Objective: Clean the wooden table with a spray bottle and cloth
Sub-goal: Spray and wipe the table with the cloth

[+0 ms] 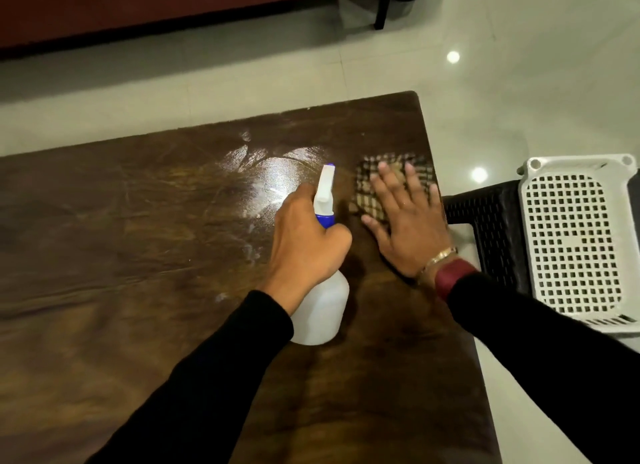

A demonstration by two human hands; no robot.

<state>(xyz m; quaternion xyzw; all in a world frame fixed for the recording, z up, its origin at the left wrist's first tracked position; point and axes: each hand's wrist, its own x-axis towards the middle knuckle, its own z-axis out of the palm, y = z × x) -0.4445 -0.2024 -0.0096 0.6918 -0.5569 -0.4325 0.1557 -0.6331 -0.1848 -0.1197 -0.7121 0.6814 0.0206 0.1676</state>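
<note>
The left hand (304, 235) is wrapped tight around the neck of the spray bottle (320, 304), fingers curled under the blue collar, the bottle lifted over the middle of the wooden table (138, 255). Its long axis runs from 6 o'clock up to 12, white body toward the person and nozzle tip pointing away at 12, toward a wet, shiny patch (266, 176) on the wood at about 11 o'clock from the hand.

The right hand (408, 221) lies flat with fingers spread wide, palm pressing down on the checked cloth (381, 183), grasping nothing. The cloth sits just beside the table's right edge, at 1 o'clock from the bottle, and is blurred.

Bare wood stretches wide toward 9 o'clock and toward 6. Past the right edge, at 3 o'clock, stand a dark woven chair (491, 228) and a white plastic basket (571, 238), close to the table.
</note>
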